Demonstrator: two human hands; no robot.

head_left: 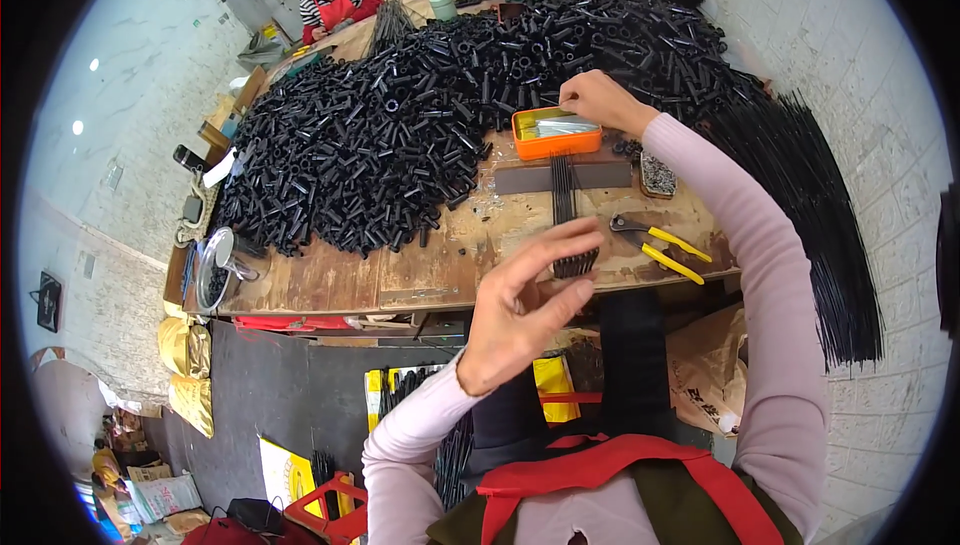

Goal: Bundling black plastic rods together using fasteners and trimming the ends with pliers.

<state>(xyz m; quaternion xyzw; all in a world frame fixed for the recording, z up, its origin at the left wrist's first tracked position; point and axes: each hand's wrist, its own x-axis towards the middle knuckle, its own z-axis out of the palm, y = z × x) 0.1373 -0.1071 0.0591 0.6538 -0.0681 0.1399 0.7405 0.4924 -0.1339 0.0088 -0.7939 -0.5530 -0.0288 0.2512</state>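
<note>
My left hand (525, 305) hovers over the table's front edge, its thumb and fingers apart in a curve, with nothing seen between them. Just beyond its fingertips lies a row of thin black rods (563, 190), their thicker dark ends (575, 264) towards me. The rods cross a flat grey bar (522, 180) on the wooden table. At the right rim of an orange box (545, 148) is my right hand (608, 105), fingertips pinched together; anything in them is too small to make out. Thin silvery pins (562, 127) lie inside the box.
Cutters with yellow handles (665, 250) lie to the right, below a small tray of tiny metal parts (658, 177). A large heap of black tubes (370, 145) covers the table's left and back. Long black rods (800, 205) hang over the right edge. Co-workers (335, 0) sit across.
</note>
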